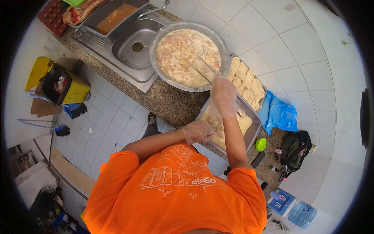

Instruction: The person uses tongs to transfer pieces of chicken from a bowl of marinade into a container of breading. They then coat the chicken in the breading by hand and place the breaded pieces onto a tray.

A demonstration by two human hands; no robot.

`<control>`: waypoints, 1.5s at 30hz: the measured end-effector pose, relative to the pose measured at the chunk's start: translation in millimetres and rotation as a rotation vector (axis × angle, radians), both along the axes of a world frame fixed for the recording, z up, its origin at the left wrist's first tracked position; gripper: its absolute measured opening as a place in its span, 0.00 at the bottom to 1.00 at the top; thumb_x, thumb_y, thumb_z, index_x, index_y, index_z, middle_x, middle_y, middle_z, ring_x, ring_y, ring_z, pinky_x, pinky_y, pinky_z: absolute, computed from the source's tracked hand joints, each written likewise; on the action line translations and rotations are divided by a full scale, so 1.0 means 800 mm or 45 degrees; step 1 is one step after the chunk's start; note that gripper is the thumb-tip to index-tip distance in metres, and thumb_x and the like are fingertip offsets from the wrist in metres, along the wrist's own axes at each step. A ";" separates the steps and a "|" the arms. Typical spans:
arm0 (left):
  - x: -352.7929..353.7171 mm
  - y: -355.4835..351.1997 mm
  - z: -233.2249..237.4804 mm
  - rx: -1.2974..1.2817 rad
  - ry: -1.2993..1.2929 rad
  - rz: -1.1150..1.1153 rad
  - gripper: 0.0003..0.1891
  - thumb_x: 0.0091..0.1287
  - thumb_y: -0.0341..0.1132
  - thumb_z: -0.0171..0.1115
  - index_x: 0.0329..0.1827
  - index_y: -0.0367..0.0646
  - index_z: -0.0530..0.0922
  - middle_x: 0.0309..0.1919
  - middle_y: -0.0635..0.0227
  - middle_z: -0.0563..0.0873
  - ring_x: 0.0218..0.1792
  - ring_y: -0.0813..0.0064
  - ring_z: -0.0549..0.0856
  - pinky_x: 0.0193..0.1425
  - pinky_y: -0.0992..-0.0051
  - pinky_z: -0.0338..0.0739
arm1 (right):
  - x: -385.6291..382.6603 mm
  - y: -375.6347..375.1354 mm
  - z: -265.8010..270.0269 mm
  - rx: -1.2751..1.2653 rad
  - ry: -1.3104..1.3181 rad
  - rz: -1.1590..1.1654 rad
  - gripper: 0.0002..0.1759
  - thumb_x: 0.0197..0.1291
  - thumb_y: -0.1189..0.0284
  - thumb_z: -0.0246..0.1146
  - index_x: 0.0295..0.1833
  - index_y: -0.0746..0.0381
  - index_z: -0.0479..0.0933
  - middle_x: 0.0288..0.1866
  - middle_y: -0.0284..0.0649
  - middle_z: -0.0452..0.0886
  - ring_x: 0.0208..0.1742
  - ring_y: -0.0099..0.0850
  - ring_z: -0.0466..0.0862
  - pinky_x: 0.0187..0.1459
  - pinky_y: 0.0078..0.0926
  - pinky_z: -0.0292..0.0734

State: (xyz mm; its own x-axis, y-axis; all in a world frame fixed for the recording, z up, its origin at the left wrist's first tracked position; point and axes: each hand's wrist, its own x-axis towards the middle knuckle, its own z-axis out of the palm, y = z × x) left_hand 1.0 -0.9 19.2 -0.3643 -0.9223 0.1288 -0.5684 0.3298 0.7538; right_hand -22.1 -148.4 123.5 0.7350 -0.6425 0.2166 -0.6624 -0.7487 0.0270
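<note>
Both my hands wear clear plastic gloves. My right hand (pixel 223 93) grips metal tongs (pixel 199 71) that reach into a big metal bowl (pixel 152 58) full of pale marinated meat pieces. My left hand (pixel 198 132) rests, fingers curled, at the near edge of a metal tray (pixel 255 125) holding flour and coated pieces. I cannot tell if it holds a piece. Both stand on a speckled stone counter (pixel 167 103).
A second tray of breaded pieces (pixel 245 80) lies beyond the flour tray. A steel sink (pixel 134 45) and a pan of orange sauce (pixel 115 17) sit left of the bowl. A blue plastic bag (pixel 278 115), green cup (pixel 260 144) and black bag (pixel 296 148) lie right. A yellow bin (pixel 62 85) stands on the floor.
</note>
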 end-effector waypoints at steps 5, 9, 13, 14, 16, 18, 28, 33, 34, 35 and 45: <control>0.001 0.000 -0.004 0.125 -0.038 -0.039 0.21 0.72 0.48 0.50 0.33 0.38 0.79 0.25 0.47 0.83 0.31 0.44 0.84 0.40 0.51 0.78 | 0.040 -0.054 -0.081 -0.173 -0.126 0.333 0.04 0.49 0.76 0.58 0.28 0.60 0.79 0.28 0.50 0.81 0.35 0.47 0.84 0.37 0.45 0.77; -0.002 0.000 -0.018 -0.038 -0.002 -0.046 0.21 0.71 0.48 0.51 0.32 0.38 0.78 0.25 0.48 0.83 0.31 0.45 0.84 0.40 0.51 0.78 | 0.013 -0.058 -0.072 0.237 -0.144 0.089 0.08 0.54 0.72 0.61 0.30 0.66 0.80 0.31 0.53 0.83 0.37 0.48 0.84 0.37 0.42 0.78; 0.000 0.000 -0.010 -0.050 -0.013 -0.043 0.21 0.70 0.47 0.51 0.29 0.37 0.78 0.25 0.49 0.83 0.32 0.46 0.84 0.41 0.52 0.78 | -0.017 -0.046 -0.062 0.637 0.001 -0.382 0.14 0.60 0.66 0.65 0.37 0.69 0.82 0.27 0.51 0.82 0.28 0.43 0.83 0.33 0.33 0.76; 0.001 0.001 -0.009 -0.055 -0.014 -0.056 0.21 0.70 0.47 0.51 0.29 0.37 0.78 0.25 0.49 0.83 0.32 0.46 0.84 0.41 0.52 0.78 | -0.032 -0.041 -0.057 0.633 -0.004 -0.394 0.14 0.60 0.66 0.65 0.37 0.69 0.82 0.27 0.51 0.82 0.28 0.43 0.83 0.33 0.33 0.76; 0.001 0.001 -0.008 -0.103 0.020 -0.036 0.21 0.70 0.46 0.51 0.28 0.37 0.79 0.25 0.49 0.83 0.33 0.47 0.83 0.43 0.53 0.77 | -0.054 -0.006 -0.004 1.065 -0.387 -0.443 0.13 0.60 0.66 0.67 0.42 0.67 0.84 0.21 0.42 0.78 0.23 0.30 0.78 0.31 0.30 0.74; 0.003 0.000 0.008 -0.054 0.013 -0.069 0.20 0.71 0.46 0.51 0.28 0.38 0.79 0.25 0.50 0.83 0.33 0.48 0.83 0.43 0.53 0.77 | -0.092 0.016 0.011 1.181 -0.605 -0.569 0.11 0.59 0.71 0.67 0.42 0.68 0.84 0.20 0.34 0.75 0.24 0.22 0.73 0.28 0.26 0.72; -0.009 -0.001 -0.012 -0.215 -0.011 -0.036 0.18 0.71 0.43 0.56 0.28 0.38 0.79 0.26 0.54 0.81 0.32 0.54 0.83 0.42 0.57 0.78 | -0.287 0.124 0.066 1.051 -0.403 -1.140 0.16 0.52 0.68 0.71 0.44 0.66 0.84 0.24 0.37 0.81 0.24 0.28 0.79 0.31 0.28 0.75; -0.004 0.002 0.002 -0.139 -0.032 -0.041 0.18 0.72 0.44 0.55 0.29 0.39 0.80 0.26 0.53 0.82 0.34 0.53 0.84 0.42 0.57 0.78 | -0.285 0.124 0.085 0.651 -0.001 -1.204 0.19 0.49 0.60 0.72 0.43 0.62 0.83 0.29 0.47 0.84 0.33 0.45 0.84 0.40 0.38 0.78; -0.004 0.004 0.001 -0.131 -0.049 0.001 0.18 0.72 0.44 0.55 0.29 0.39 0.80 0.26 0.53 0.82 0.34 0.53 0.84 0.42 0.57 0.78 | -0.265 0.118 0.091 0.663 0.000 -1.158 0.19 0.49 0.60 0.72 0.43 0.62 0.83 0.29 0.47 0.84 0.33 0.45 0.84 0.40 0.38 0.78; -0.006 0.006 -0.003 -0.142 -0.014 0.033 0.19 0.72 0.44 0.54 0.28 0.39 0.80 0.26 0.53 0.82 0.34 0.52 0.84 0.42 0.57 0.77 | -0.239 0.112 0.102 0.558 -0.068 -1.027 0.19 0.49 0.60 0.71 0.43 0.62 0.83 0.30 0.49 0.84 0.35 0.46 0.85 0.40 0.39 0.78; -0.002 0.007 -0.006 -0.109 -0.056 0.060 0.20 0.71 0.47 0.51 0.28 0.40 0.78 0.23 0.52 0.82 0.30 0.50 0.84 0.38 0.54 0.78 | 0.066 -0.003 -0.005 -0.011 -0.140 0.079 0.05 0.52 0.75 0.59 0.30 0.60 0.80 0.31 0.48 0.83 0.38 0.47 0.85 0.41 0.42 0.79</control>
State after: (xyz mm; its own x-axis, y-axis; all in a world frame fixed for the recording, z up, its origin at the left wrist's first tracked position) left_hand -0.7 4.5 14.8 -0.3281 -0.9249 0.1924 -0.6167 0.3640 0.6980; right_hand 30.8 -150.5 119.7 0.7448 -0.5944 0.3034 -0.6142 -0.7883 -0.0365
